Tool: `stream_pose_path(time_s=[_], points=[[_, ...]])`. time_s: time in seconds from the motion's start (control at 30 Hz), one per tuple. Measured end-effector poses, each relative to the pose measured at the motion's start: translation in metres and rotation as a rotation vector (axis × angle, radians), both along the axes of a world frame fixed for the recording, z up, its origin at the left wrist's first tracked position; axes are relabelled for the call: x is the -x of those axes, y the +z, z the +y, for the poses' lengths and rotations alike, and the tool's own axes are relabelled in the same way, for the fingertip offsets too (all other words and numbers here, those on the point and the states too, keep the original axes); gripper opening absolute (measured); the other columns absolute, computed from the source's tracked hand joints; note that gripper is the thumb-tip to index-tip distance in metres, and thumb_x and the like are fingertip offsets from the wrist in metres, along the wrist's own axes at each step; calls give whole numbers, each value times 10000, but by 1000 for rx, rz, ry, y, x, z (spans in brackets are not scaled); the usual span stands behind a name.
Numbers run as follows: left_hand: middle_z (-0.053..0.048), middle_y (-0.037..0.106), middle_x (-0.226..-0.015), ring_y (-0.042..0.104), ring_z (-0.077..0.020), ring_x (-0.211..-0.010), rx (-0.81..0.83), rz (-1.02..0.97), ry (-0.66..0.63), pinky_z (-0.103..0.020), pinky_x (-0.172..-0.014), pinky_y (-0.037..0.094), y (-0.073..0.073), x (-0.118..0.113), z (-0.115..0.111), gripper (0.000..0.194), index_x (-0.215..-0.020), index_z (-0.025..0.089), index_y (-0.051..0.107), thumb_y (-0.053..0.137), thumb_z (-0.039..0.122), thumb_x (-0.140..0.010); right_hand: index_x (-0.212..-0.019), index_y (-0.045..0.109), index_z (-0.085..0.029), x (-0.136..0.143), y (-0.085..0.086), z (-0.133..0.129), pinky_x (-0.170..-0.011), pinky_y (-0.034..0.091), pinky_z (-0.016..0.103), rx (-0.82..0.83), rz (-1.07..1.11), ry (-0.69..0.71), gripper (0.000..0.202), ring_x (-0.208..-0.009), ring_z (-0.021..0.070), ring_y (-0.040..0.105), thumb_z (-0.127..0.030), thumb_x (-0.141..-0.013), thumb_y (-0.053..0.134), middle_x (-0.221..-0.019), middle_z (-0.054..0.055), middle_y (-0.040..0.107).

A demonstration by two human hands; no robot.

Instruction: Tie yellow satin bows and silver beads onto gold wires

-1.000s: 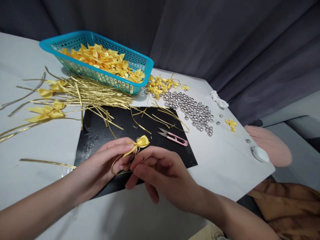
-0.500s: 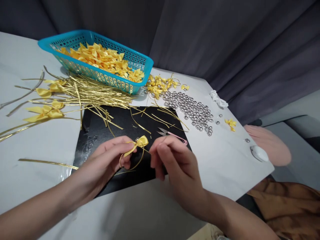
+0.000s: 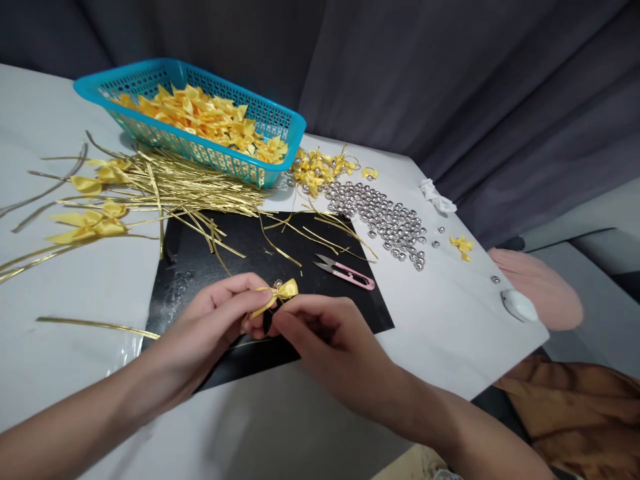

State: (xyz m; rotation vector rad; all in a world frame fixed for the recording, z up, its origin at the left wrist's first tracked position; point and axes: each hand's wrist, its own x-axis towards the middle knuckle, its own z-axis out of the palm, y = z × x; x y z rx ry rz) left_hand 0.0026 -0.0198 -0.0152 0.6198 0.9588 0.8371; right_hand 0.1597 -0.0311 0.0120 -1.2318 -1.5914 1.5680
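Note:
Between the thumb and fingers of my left hand is a yellow satin ribbon bow, with a small silver bell-like bead at its top. My right hand is closed in a pinch right beside the bow, at its lower right. The thin gold cord leading from the bow to these fingers is mostly hidden by them now. Both hands are above a black mat. Pink-handled thread snips lie on the mat beyond my right hand.
A turquoise basket holds many yellow bows. In front lies a heap of gold cords. Bows with beads and a spread of silver beads are at the back right. A white computer mouse sits near the right edge.
My right hand has moved left and in against the bow, drawing the cord loop out of sight and uncovering the snips. My left hand keeps the bow, barely moved.

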Motion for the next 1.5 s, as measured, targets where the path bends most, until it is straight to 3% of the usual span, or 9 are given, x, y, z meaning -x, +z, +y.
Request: stream_pose_path(time_s=[0.17, 0.37, 0.7, 0.9, 1.23, 1.3, 1.5], points=[[29, 553, -578, 469, -88, -574, 13, -26, -12, -141, -554, 433, -3, 3, 0, 188, -620, 185, 678, 760, 318, -725, -704, 715, -142, 1, -1, -3, -413, 264, 195, 14, -108, -130, 247, -455, 59, 337, -284, -834, 559, -504, -30, 467], [9, 608, -668, 528, -99, -647, 104, -123, 34, -139, -610, 496, -1, 5, -1, 135, -651, 186, 731, 839, 259, -619, -671, 699, -133, 2, -1, -4, -370, 218, 170, -235, -126, -271, 212, -407, 36, 278, -232, -818, 582, -447, -60, 376], [-13, 660, -691, 582, -112, -664, 213, -194, 111, -155, -620, 564, 2, 6, 1, 218, -637, 176, 764, 911, 197, -477, -761, 692, -139, 1, -6, -6, -387, 292, 156, -586, -264, -262, 141, -405, 33, 369, -177, -846, 586, -486, -49, 459], [-14, 676, -667, 594, -110, -622, 243, -219, 47, -169, -581, 567, -1, 9, 0, 269, -663, 173, 780, 930, 265, -459, -681, 660, -130, 1, -2, -5, -366, 288, 147, -518, -124, -329, 188, -400, 34, 351, -186, -847, 592, -469, -58, 424], [-5, 677, -644, 598, -104, -603, 246, -236, 27, -150, -583, 561, 0, 7, 2, 282, -651, 177, 783, 938, 258, -429, -584, 535, -132, -1, -5, -6, -387, 246, 151, -843, -308, -195, 222, -437, 18, 308, -71, -793, 578, -503, -63, 375], [-6, 679, -654, 601, -104, -611, 263, -236, 54, -146, -577, 561, 1, 7, 2, 295, -644, 171, 780, 941, 244, -408, -597, 540, -135, -1, -3, -6, -385, 242, 158, -792, -278, -180, 217, -434, 21, 297, -79, -802, 582, -499, -65, 373], [-18, 662, -632, 584, -113, -598, 304, -167, 131, -174, -548, 571, 6, 6, 3, 246, -603, 150, 764, 902, 190, -403, -723, 608, -156, -4, 7, 3, -396, 296, 159, -363, 77, -267, 187, -443, 41, 362, -207, -895, 555, -520, -56, 445]])
